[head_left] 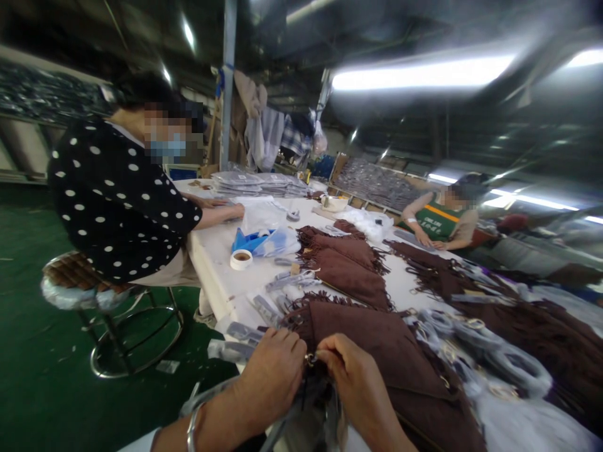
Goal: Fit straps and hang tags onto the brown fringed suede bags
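Observation:
My left hand (273, 376) and my right hand (355, 380) meet at the near edge of the white table (214, 260). Both are curled, fingertips pinched together on a small metal ring (311, 359) at the corner of a brown fringed suede bag (377, 342). A dark strap hangs below my hands. A bangle circles my left wrist. More brown fringed bags (346, 263) lie stacked further along the table.
A person in a black polka-dot top sits on a stool (85, 282) at the left. Another person in a green apron (436, 223) works at the far right. A tape roll (241, 258), blue bag (257, 242) and plastic-wrapped parts (494, 358) lie on the table.

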`<action>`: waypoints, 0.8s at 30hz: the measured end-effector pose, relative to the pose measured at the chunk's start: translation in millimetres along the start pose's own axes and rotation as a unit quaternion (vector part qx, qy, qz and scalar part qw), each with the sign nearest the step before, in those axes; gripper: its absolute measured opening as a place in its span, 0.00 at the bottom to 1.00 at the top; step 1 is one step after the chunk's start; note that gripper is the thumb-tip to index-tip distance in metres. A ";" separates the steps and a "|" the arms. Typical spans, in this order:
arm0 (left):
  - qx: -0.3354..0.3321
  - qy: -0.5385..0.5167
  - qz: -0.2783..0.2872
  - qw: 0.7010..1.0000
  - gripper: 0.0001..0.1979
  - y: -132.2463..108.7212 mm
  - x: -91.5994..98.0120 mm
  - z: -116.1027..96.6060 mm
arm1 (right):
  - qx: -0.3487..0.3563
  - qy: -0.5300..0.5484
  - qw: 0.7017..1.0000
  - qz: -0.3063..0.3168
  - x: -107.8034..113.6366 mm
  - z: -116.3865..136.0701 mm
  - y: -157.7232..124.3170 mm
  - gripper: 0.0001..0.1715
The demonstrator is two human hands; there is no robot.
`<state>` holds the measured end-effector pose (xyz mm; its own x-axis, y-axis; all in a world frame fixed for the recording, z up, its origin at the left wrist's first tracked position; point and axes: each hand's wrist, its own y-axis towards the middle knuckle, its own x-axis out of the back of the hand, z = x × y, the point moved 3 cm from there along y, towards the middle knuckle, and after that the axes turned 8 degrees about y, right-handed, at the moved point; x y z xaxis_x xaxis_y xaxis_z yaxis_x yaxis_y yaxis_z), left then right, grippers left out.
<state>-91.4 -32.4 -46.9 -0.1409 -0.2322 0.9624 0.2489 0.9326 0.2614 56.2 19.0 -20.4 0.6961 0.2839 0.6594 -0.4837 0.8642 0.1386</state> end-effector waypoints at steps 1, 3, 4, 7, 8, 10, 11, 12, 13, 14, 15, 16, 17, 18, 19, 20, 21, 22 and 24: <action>0.000 0.000 0.000 1.000 0.06 0.5 0.2 0.3 | 0.005 -0.003 1.000 -0.002 -0.9 0.8 0.7 0.09; 0.000 -0.001 -0.004 1.000 0.05 1.2 -0.1 0.8 | 0.013 -0.005 1.000 -0.003 -2.2 2.5 2.2 0.09; 0.000 -0.003 -0.006 1.000 0.05 1.2 -0.6 1.2 | 0.015 -0.001 1.000 -0.002 -2.7 3.3 2.9 0.09; 0.002 -0.007 -0.010 1.000 0.05 0.2 -2.7 2.3 | 0.016 0.019 1.000 0.009 -2.5 5.5 3.8 0.08; 0.002 -0.007 -0.011 1.000 0.05 -0.4 -3.2 2.5 | 0.014 0.023 1.000 0.012 -2.0 5.9 3.8 0.08; 0.001 -0.008 -0.013 1.000 0.05 -1.3 -3.6 2.8 | 0.010 0.020 1.000 0.016 -0.7 5.9 3.2 0.08; 0.000 -0.009 -0.014 1.000 0.05 -1.5 -3.5 3.0 | 0.008 0.015 1.000 0.018 -0.1 5.6 2.9 0.08; 0.000 -0.009 -0.015 1.000 0.04 -1.6 -3.4 3.1 | 0.008 0.009 1.000 0.020 0.2 5.1 2.5 0.08; -0.002 -0.010 -0.014 1.000 0.04 -1.5 -3.4 3.2 | 0.010 0.005 1.000 0.023 0.4 4.7 2.2 0.08; -0.002 -0.012 -0.013 1.000 0.04 -1.3 -3.3 3.5 | 0.013 0.001 1.000 0.026 0.6 4.3 1.9 0.08; -0.002 -0.014 -0.013 1.000 0.04 -1.1 -3.3 3.8 | 0.016 -0.001 0.999 0.029 1.0 4.1 1.6 0.08; -0.002 -0.016 -0.013 1.000 0.04 -0.9 -3.3 4.1 | 0.018 -0.003 0.999 0.031 1.5 4.1 1.5 0.08; -0.001 -0.019 -0.013 1.000 0.04 -0.8 -3.3 4.3 | 0.019 -0.005 0.999 0.034 2.4 4.2 1.4 0.08; -0.001 -0.023 -0.015 1.000 0.04 -0.8 -3.3 4.6 | 0.020 -0.008 0.999 0.037 3.5 4.6 1.4 0.08; -0.001 -0.026 -0.015 1.000 0.04 -0.8 -3.3 4.7 | 0.021 -0.010 0.999 0.040 4.8 5.2 1.5 0.08; -0.002 -0.030 -0.016 0.999 0.04 -1.0 -3.2 4.7 | 0.022 -0.011 0.999 0.044 6.1 6.0 1.6 0.08; -0.003 -0.032 -0.017 0.999 0.04 -1.1 -3.2 4.6 | 0.024 -0.011 0.998 0.048 7.1 6.9 1.9 0.08; -0.005 -0.034 -0.017 0.999 0.04 -1.3 -3.2 4.4 | 0.027 -0.011 0.998 0.054 8.0 7.8 2.3 0.09; -0.009 -0.034 -0.017 0.999 0.04 -1.8 -3.2 3.8 | 0.034 -0.011 0.997 0.064 8.6 8.9 3.3 0.10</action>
<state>-95.0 -32.3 -50.7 -0.2137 -0.2445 0.9458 0.2599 0.9191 0.2963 55.9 20.6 -7.8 0.6149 0.3794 0.6914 -0.6027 0.7915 0.1016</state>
